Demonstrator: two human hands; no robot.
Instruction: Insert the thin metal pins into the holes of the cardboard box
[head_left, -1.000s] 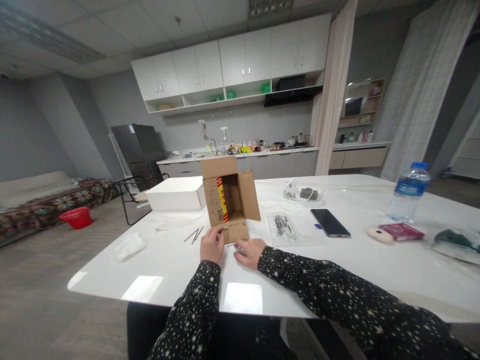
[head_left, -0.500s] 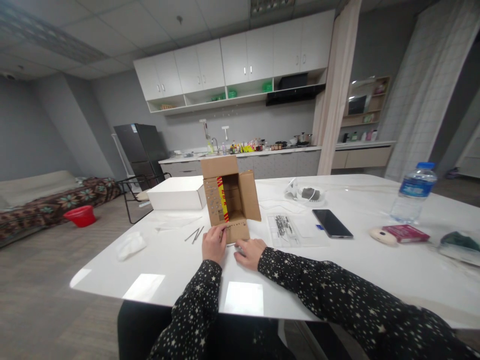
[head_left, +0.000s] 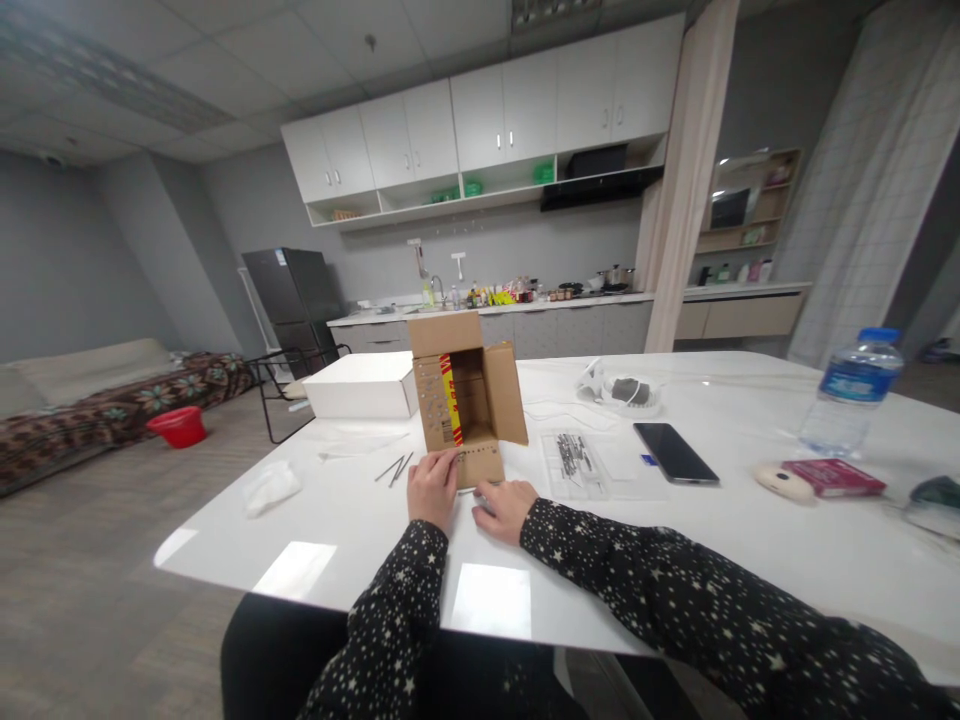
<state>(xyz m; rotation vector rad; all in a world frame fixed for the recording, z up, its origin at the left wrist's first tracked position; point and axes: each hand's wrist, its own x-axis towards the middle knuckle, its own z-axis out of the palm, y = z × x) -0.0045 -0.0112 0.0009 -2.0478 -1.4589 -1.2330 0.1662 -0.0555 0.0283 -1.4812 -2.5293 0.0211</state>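
An open cardboard box (head_left: 436, 408) stands on its side on the white table, its mouth facing me. Yellow-and-red tape runs down its front. The lower flap (head_left: 480, 465) lies towards me and carries a row of small dark marks. My left hand (head_left: 433, 490) is closed at the flap's left edge, its fingertips bent over the cardboard. Just right of it, by the flap's near edge, my right hand (head_left: 507, 508) rests on the table with thumb and forefinger apart. A clear case (head_left: 574, 465) of small metal bits lies beyond my right hand.
Thin metal rods (head_left: 395, 468) and a crumpled white wad (head_left: 271, 488) lie at left, below a white box (head_left: 360, 385). To the right are a phone (head_left: 675, 453), a maroon pack (head_left: 836, 477), a water bottle (head_left: 851, 395) and a white coiled cable (head_left: 626, 393).
The view has shifted slightly, so things appear a little further right. Both hands keep their places at the flap, with hardly any movement.
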